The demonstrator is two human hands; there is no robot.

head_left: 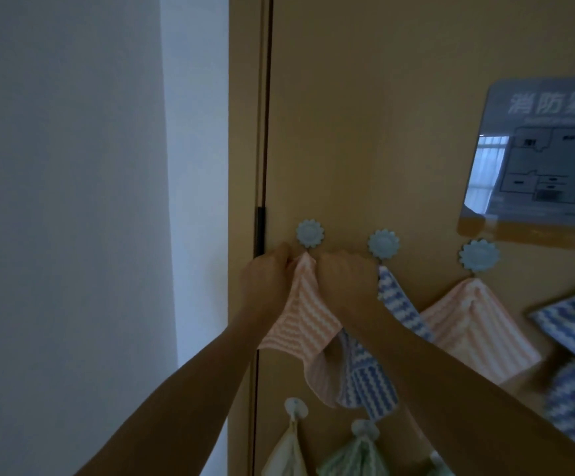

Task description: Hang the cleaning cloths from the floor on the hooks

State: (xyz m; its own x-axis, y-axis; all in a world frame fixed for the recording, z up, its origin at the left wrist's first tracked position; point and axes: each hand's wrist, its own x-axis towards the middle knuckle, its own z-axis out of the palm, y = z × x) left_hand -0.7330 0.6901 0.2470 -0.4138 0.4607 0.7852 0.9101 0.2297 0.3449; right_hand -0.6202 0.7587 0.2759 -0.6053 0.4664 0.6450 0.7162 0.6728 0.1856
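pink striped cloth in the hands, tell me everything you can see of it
The pink striped cloth is soft, ribbed fabric with pink and white stripes. Both hands pinch its top corner just under the leftmost flower hook: the left hand on one side, the right hand on the other. Whether it is already on the hook cannot be told. From that corner it hangs against the tan door, its lower edge folding over the blue striped cloth beside it.

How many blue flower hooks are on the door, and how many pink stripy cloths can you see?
Blue flower hooks: 3
Pink stripy cloths: 2
Total: 5
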